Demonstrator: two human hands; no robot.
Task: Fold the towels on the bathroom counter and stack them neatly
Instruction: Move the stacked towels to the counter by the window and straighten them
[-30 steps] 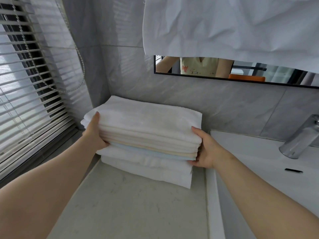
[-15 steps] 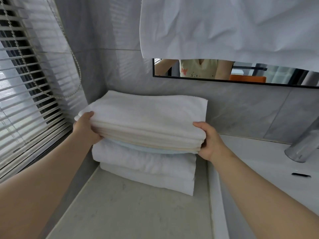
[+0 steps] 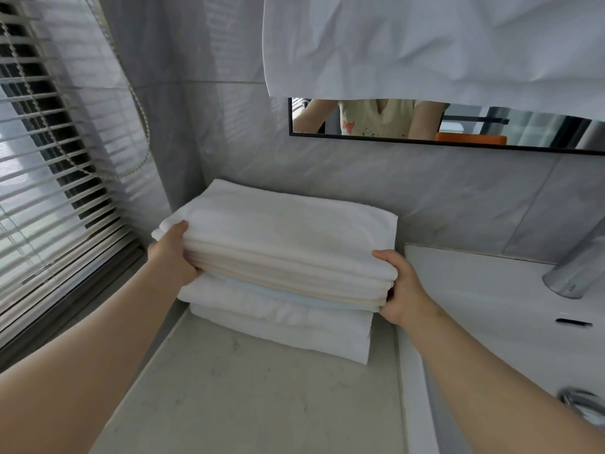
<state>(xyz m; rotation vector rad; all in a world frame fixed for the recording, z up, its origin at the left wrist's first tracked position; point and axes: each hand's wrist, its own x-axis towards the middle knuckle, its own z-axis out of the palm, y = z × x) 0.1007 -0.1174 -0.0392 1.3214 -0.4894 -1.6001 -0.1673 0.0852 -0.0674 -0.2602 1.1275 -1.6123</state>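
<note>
We observe a stack of folded towels on the pale stone counter, set in the corner against the grey tiled wall. The left hand grips the left end of the upper layers, thumb on top. The right hand grips the right end likewise. The two white towels at the bottom lie flat on the counter beneath the held part. To the right we note the white basin and a chrome tap; a slatted blind hangs at left.
</note>
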